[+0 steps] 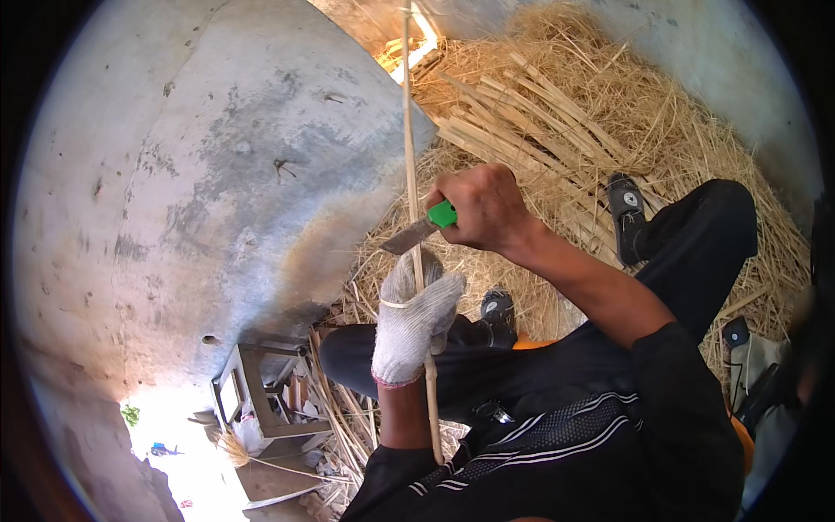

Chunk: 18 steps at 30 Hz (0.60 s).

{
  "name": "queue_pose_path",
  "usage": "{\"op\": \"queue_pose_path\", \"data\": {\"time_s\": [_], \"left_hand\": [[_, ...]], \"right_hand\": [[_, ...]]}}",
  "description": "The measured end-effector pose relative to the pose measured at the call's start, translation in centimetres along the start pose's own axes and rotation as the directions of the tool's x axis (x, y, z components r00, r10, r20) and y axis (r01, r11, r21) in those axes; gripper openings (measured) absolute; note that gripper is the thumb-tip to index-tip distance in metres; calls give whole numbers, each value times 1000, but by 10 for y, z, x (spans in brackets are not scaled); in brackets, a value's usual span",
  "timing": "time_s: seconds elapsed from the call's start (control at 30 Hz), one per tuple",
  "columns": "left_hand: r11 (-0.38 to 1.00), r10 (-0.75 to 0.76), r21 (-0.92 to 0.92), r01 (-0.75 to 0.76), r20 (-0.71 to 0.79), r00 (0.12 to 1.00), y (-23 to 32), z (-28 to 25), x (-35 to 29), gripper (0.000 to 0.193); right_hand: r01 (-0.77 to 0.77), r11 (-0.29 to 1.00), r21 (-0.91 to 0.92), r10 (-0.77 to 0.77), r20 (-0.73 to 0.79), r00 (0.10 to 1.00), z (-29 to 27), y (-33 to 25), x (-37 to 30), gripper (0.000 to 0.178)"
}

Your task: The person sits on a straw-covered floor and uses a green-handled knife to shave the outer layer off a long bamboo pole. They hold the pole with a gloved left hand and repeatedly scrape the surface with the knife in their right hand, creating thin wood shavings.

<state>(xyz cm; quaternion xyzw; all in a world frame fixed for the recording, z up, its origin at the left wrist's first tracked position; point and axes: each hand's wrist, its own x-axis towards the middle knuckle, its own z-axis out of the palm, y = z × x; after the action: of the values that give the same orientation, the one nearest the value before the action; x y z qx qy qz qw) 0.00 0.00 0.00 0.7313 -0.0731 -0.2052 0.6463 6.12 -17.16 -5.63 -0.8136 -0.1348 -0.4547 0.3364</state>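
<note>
My left hand (407,322), in a grey-white knitted glove, is closed round a long thin wooden or bamboo strip (410,130). The strip runs from the top of the view, through the glove, down to my shirt. Bare and in a fist, my right hand (483,209) grips a green-handled knife (442,214). Its flat grey blade points left and lies across the strip, just above the gloved fingers. Whether the edge bites into the strip I cannot tell. A thin pale band circles the glove.
Split strips (531,122) lie in a pile on straw shavings (696,130) at the far right. A stained grey wall (217,174) rises on the left. Below it stands an upturned wooden frame (239,391), beside more strips and scraps. My legs (539,374) are bent beneath my hands.
</note>
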Motion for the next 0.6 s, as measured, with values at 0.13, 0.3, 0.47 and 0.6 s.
{"op": "queue_pose_path", "data": {"time_s": [0.13, 0.3, 0.47, 0.6], "left_hand": [[1000, -26, 17, 27, -21, 999, -1, 5, -2, 21], [986, 19, 166, -1, -109, 994, -6, 9, 1, 17], [997, 2, 79, 8, -123, 992, -6, 12, 0, 19], [991, 127, 56, -122, -100, 987, -11, 18, 2, 22]], "right_hand": [[-37, 999, -21, 35, -82, 996, 8, 2, -5, 6], [9, 999, -43, -14, -118, 993, 13, 10, 2, 6], [-37, 994, -99, 23, -135, 991, 23, 38, 27, 10], [-345, 922, -177, 325, -130, 937, 27, 73, 55, 23]]}}
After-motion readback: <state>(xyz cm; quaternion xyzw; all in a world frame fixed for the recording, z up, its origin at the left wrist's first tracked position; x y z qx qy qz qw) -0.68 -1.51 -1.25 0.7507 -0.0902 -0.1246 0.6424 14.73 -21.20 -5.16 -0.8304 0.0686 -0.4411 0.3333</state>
